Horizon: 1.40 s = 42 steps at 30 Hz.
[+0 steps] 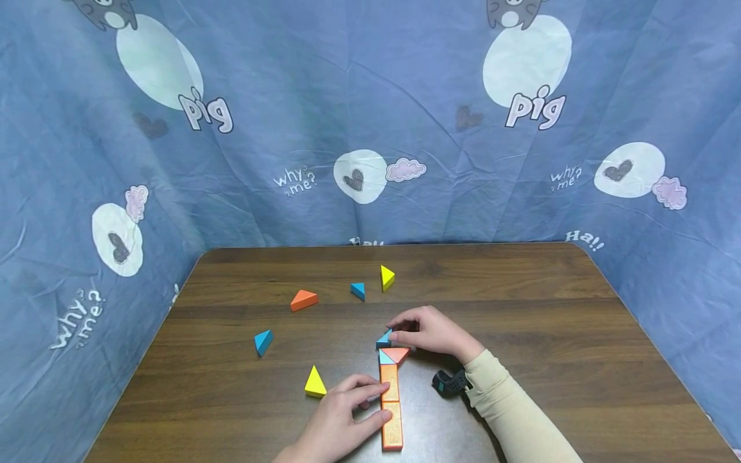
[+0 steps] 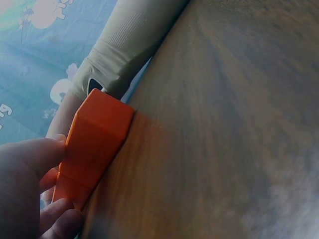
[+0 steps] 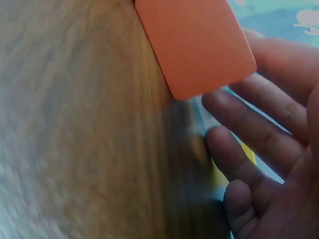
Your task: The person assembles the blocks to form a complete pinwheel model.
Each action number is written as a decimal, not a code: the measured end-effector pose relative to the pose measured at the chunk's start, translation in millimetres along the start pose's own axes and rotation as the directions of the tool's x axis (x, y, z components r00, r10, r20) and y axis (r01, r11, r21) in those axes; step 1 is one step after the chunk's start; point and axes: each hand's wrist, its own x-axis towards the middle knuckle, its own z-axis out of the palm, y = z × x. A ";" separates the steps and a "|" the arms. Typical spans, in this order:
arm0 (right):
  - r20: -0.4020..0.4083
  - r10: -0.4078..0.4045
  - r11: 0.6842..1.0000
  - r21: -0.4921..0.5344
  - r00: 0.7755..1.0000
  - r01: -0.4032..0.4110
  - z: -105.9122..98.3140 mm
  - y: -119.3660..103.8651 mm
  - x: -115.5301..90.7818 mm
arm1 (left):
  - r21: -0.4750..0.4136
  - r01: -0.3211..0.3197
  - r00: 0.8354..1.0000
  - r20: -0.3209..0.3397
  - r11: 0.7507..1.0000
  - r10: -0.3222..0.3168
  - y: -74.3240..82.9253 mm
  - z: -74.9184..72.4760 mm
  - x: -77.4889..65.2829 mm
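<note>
Two orange rectangular blocks (image 1: 391,424) lie end to end in a column, seen as orange sides in the left wrist view. My left hand (image 1: 344,411) rests its thumb and fingertips along their left side. At the column's far end, a light blue triangular block (image 1: 384,357) and a salmon triangular block (image 1: 397,354) sit side by side. Just beyond these, my right hand (image 1: 431,331) pinches a blue triangular block (image 1: 383,339) between thumb and index finger. An orange block face (image 3: 199,50) covers part of that grip in the right wrist view.
Loose triangular blocks lie to the left and back: yellow (image 1: 315,383), blue (image 1: 263,343), orange (image 1: 303,300), small blue (image 1: 358,290) and yellow (image 1: 387,278). A black device (image 1: 448,383) is at the right wrist. A printed blue cloth (image 1: 405,218) hangs behind the wooden table (image 1: 550,308).
</note>
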 end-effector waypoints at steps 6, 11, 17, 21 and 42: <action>-0.031 -0.008 1.000 -0.026 0.999 0.008 1.0 -3.4 0.5 | 0.005 0.010 1.000 0.009 1.000 -0.010 1.8 -1.1 0.2; -0.051 0.001 0.999 -0.054 0.999 -0.004 2.4 -4.9 2.4 | 0.009 0.035 0.999 0.025 0.999 -0.035 2.9 -2.1 0.3; -0.051 0.012 0.998 -0.057 0.999 -0.015 3.6 -4.5 3.5 | 0.014 0.045 0.998 0.033 0.999 -0.045 3.3 -2.2 0.4; -0.049 0.013 0.998 -0.065 0.999 -0.016 3.7 -3.0 3.7 | 0.010 0.051 0.998 0.037 0.999 -0.051 3.4 -2.4 0.8; -0.015 -0.011 0.999 -0.054 1.000 0.010 1.7 -2.9 1.8 | 0.024 -0.042 0.999 -0.020 0.999 0.043 0.5 0.0 0.4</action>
